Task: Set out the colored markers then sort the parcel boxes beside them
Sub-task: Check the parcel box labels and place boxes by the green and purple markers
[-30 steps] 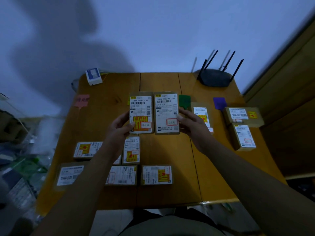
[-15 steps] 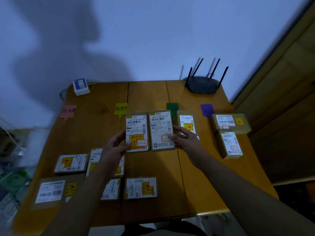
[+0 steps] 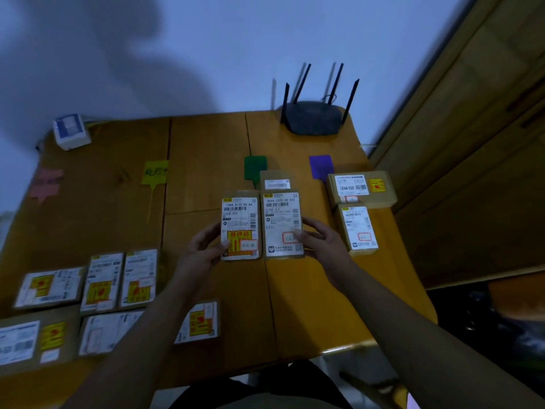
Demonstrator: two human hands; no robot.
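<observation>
My left hand [image 3: 203,250] grips a parcel box with a yellow-red sticker [image 3: 239,222], and my right hand [image 3: 321,243] grips a second parcel box with a white label [image 3: 281,214]. I hold them side by side above the wooden table [image 3: 206,160]. Four colored markers lie in a row further back: pink [image 3: 47,183], yellow [image 3: 154,172], green [image 3: 255,167] and purple [image 3: 321,166]. One box [image 3: 275,180] lies by the green marker, partly hidden by the held boxes. Two boxes [image 3: 361,188] [image 3: 358,228] lie right of the purple marker.
Several unsorted parcel boxes [image 3: 103,280] are spread over the table's near left. A black router [image 3: 314,118] with antennas stands at the back right, a small blue-white box [image 3: 70,131] at the back left. A wooden cabinet [image 3: 472,143] borders the table's right side.
My view has swung left and down over the table. Both hands with their boxes have shifted slightly right, now covering most of the box below the green marker.
</observation>
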